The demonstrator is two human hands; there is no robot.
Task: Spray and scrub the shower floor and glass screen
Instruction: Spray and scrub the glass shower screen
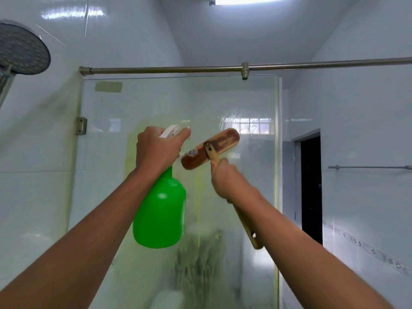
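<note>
Up at chest height, a green spray bottle (161, 210) hangs upright in front of the glass screen (156, 103); its plastic is opaque, so what is inside and how full it is cannot be told. Its white trigger head (169, 131) pokes out above the knuckles.

The left hand (158, 148) is wrapped around the neck and head of the bottle, fingers curled over the top, with one finger stretched forward along the nozzle toward the glass. The right hand (225, 179) grips the pale wooden handle of a scrub brush (210, 148), fingers closed round the shaft just below the brush head; the free end of the handle runs down past the wrist. The brown wooden brush head lies tilted, its high end to the right, with its back to the camera, against or just in front of the glass; which of the two cannot be told. It sits just beside the left hand, and whether they touch is unclear.

The screen stands straight ahead, beneath a metal rail (169, 69), streaked with yellowish liquid running down its middle and cloudy toward the bottom. A round shower head (21, 49) shows at the upper left, and a dark doorway (311, 188) stands to the right.
</note>
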